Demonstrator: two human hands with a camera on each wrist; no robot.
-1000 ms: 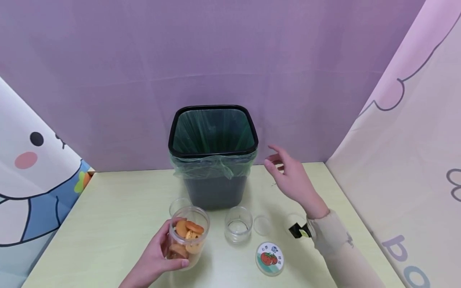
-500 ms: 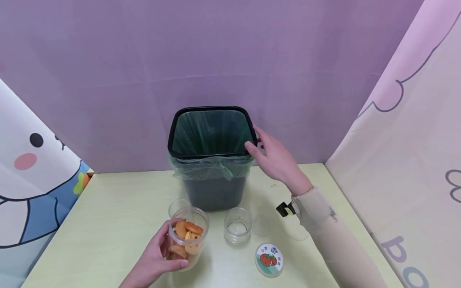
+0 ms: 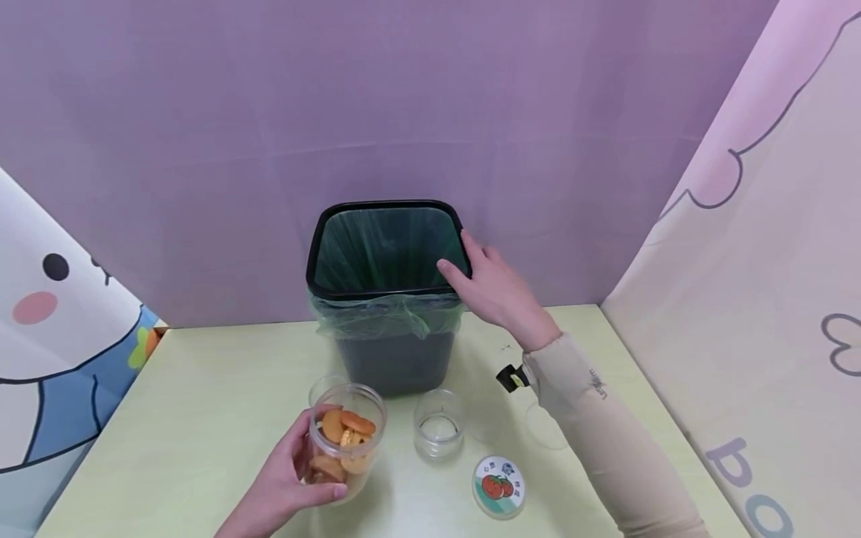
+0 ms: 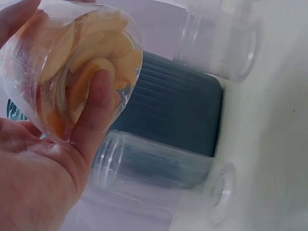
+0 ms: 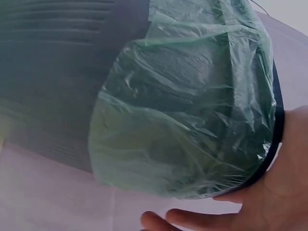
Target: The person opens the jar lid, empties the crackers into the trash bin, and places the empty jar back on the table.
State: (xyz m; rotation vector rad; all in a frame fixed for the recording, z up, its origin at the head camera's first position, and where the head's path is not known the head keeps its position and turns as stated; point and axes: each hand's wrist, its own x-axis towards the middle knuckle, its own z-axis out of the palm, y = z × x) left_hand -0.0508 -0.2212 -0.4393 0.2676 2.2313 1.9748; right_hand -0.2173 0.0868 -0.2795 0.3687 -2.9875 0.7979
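My left hand [image 3: 285, 478] grips a clear plastic jar [image 3: 366, 400], tilted, with several orange-brown round cookies [image 3: 331, 424] inside. The left wrist view shows the jar's underside, a finger pressed against its base. At the back of the table stands a dark grey trash can [image 3: 393, 365] with a black rim and a green bag liner [image 3: 386, 317] folded over it. My right hand [image 3: 501, 295] holds the rim at its right side, thumb over the inner edge and fingers along the outside. In the right wrist view the hand lies at the black rim [image 5: 278, 120], its thumb hidden.
A clear jar without a lid [image 3: 439, 435] stands in front of the trash can. Right of it lies a round lid with a tomato picture [image 3: 498, 487]. Another clear container [image 3: 325, 385] is partly hidden behind the cookie jar. A purple cloth [image 3: 377, 97] hangs behind the table.
My right hand has moved left from beside the trash can onto its rim and now holds it. The left hand keeps the cookie jar in place; the head view has shifted slightly.
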